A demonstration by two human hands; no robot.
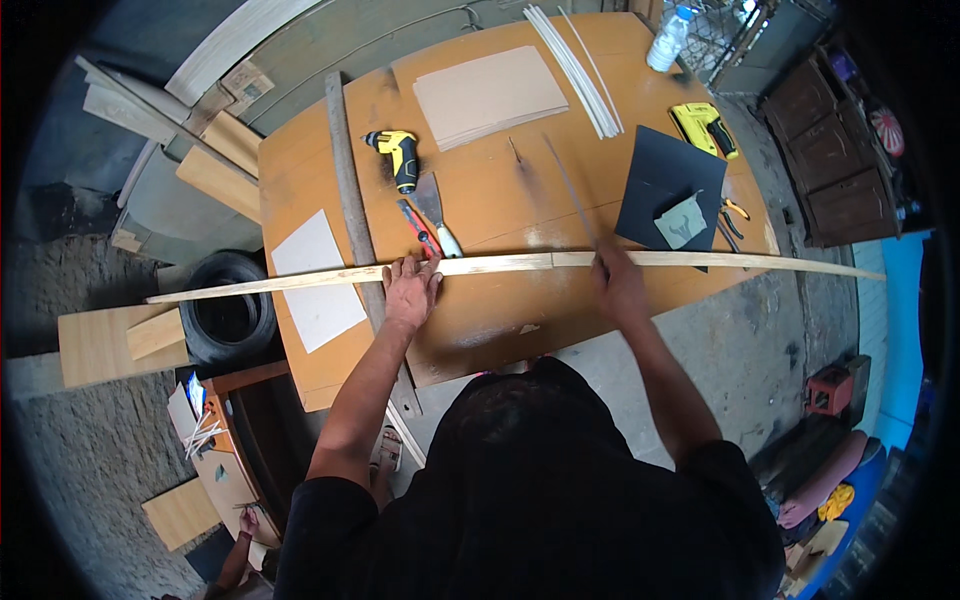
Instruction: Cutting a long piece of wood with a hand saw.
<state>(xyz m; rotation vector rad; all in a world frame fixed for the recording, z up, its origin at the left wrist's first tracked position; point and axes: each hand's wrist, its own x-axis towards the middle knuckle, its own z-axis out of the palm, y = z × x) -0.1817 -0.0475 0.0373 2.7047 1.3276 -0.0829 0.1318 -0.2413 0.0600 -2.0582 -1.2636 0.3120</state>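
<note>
A long, pale wooden strip (pixel 500 263) lies across the table and sticks out past it at both ends. My left hand (pixel 409 292) presses on it left of the middle, fingers over the wood. A thin dark line crosses the strip between my hands. My right hand (pixel 618 287) is closed at the strip's near side, somewhat blurred, around the lower end of a long thin grey blade (pixel 568 185) that points away from me; its exact kind is unclear. Just beyond my left hand lie a red utility knife (pixel 418 228) and a scraper (pixel 432 205).
On the orange table (pixel 480 340) are a yellow drill (pixel 397 160), brown sheets (pixel 490 95), white strips (pixel 580 75), a black sheet (pixel 655 180), a yellow tool (pixel 703 130), pliers (pixel 735 210) and a bottle (pixel 669 40). A tyre (pixel 228 308) stands left; another person's hand (pixel 249 521) shows lower left.
</note>
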